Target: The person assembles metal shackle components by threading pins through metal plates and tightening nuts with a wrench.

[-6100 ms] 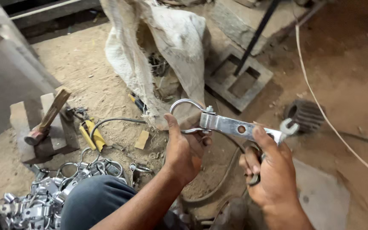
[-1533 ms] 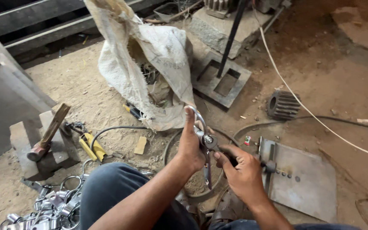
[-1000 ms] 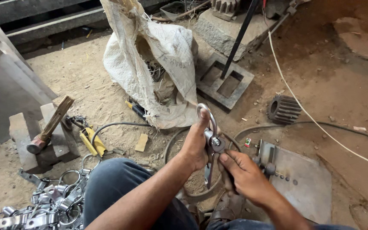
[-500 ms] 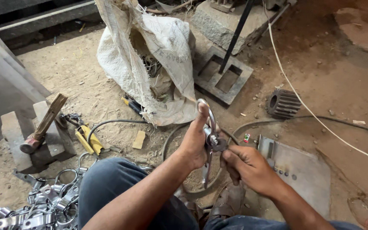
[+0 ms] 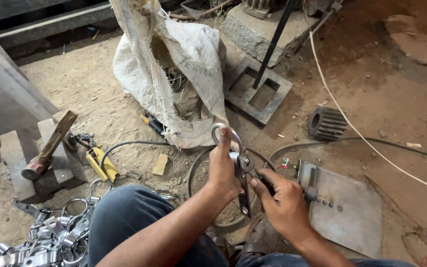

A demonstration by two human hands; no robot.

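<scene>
Steel clamp now hangs vertical, was horizontal; left hand grips its loop, right hand pinches the bolt.

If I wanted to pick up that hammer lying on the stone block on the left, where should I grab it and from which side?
Probably by the wooden handle of the hammer, near its upper free end. The handle slants up and to the right, away from the stone block, while the metal head rests low at the left. Coming from above and the right, a hand could likely wrap around the handle's bare wood without bumping the block.
</scene>
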